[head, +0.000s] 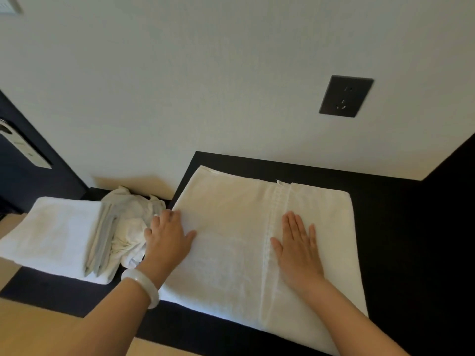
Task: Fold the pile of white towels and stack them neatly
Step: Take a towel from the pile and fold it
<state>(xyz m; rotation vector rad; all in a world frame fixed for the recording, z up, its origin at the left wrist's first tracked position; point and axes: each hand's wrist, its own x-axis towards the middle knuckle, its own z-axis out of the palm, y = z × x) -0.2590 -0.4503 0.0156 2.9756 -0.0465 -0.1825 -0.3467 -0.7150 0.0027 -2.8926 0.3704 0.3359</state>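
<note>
A large white towel (231, 227) lies spread flat on the dark tabletop (401, 227), with a woven band running front to back through its middle. My left hand (168, 237) rests on the towel's left edge, fingers curled over it; whether it grips the cloth I cannot make out. A pale bangle sits on that wrist. My right hand (298, 242) presses flat on the towel just right of the band, fingers straight. Left of the towel stands a stack of folded white towels (56, 235). Between stack and towel sits a crumpled pile of white towels (131, 222).
A white wall rises right behind the table, with a dark power socket (345, 96) above the towel. A dark door with a metal handle plate (23, 145) is at far left. Light wooden floor (30, 327) shows below the table's front edge.
</note>
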